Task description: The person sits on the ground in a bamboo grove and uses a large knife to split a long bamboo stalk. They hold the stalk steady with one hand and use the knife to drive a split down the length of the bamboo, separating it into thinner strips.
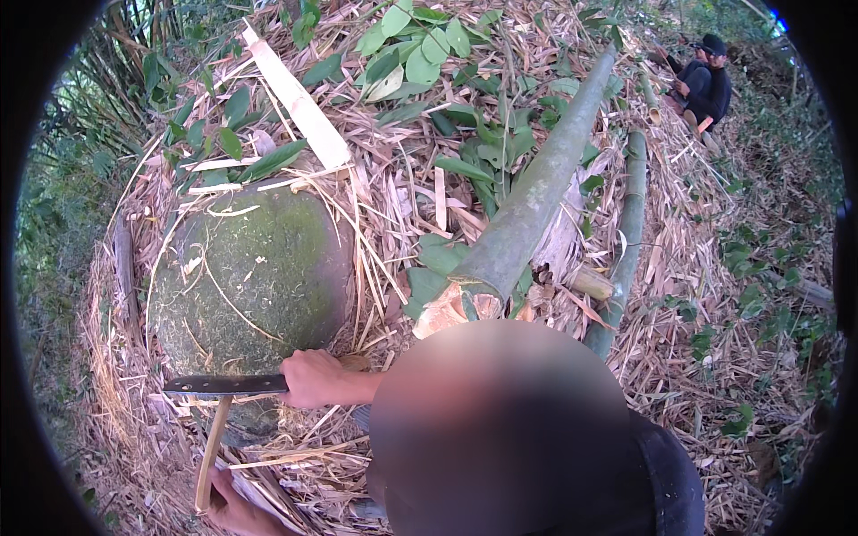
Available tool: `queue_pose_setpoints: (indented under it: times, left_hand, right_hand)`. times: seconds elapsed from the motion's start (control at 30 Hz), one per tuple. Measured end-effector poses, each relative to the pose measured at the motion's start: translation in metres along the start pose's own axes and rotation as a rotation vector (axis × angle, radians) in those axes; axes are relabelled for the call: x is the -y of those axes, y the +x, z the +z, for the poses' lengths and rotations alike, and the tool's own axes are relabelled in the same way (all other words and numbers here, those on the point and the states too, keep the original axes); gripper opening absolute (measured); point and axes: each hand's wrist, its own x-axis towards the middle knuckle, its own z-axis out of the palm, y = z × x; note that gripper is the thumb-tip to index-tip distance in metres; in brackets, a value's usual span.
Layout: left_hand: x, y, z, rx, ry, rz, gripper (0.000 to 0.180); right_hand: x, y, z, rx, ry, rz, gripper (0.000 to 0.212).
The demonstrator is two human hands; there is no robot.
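The right hand (308,380) holds a knife (223,385), the left hand (235,509) a strip (213,448).

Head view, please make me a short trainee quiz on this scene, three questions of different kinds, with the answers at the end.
1. Multiple choice: what does the right hand grip? A, a saw; B, a knife; C, a bottle.
2. True or false: the thick green pole lies to the right of the large rounded green object in the picture.
3. Open: what does the left hand hold, and what does its upper end reach?

Key:
1. B.
2. True.
3. A narrow pale strip, which reaches up to the knife's blade.
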Motion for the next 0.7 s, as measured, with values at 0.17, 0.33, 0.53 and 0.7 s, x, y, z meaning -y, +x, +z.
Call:
queue_pose_setpoints:
  times: [0.17, 0.33, 0.53, 0.7]
  left_hand:
    - [0.029, 0.003, 0.042, 0.133, -0.168, -0.090, 0.061]
    - [-0.001, 0.000, 0.078, 0.217, -0.462, -0.109, 0.050]
    - [0.035, 0.012, 0.037, 0.071, -0.601, -0.378, 0.031]
    - [0.003, -0.003, 0.039, 0.121, -1.152, -0.788, 0.022]
  right_hand:
    - [0.001, -0.001, 0.000, -0.015, -0.021, 0.002, 0.030]
    - [0.001, -0.005, -0.015, 0.019, 0.013, 0.006, 0.029]
    - [-0.007, 0.008, -0.007, 0.090, -0.093, 0.033, 0.030]
    - [-0.006, 0.016, 0.004, 0.050, -0.107, 0.017, 0.032]
